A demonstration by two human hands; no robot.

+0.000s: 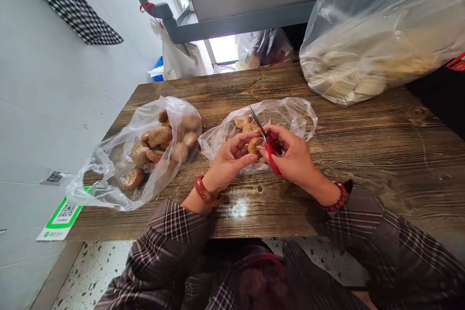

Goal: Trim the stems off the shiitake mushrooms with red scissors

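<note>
Between the fingers of my left hand (232, 157) is a brown mushroom (253, 145), pinched near the middle of the table. My right hand (292, 152) is closed around the red handles of a pair of scissors (271, 157). Their metal blades point up and to the left, past the mushroom, and the fingertips of my right hand are close to its stem. Under both hands lies a spread plastic bag (296, 114) with several mushroom pieces (242, 122) on it. To the left, an open plastic bag (109, 189) holds several whole mushrooms (160, 136).
A large clear bag (348, 48) of pale flat items stands at the back right of the wooden table (366, 155). A green-and-white QR card (61, 218) sits at the left edge, beside the white wall (47, 106). A grey metal frame (240, 26) rises behind the table.
</note>
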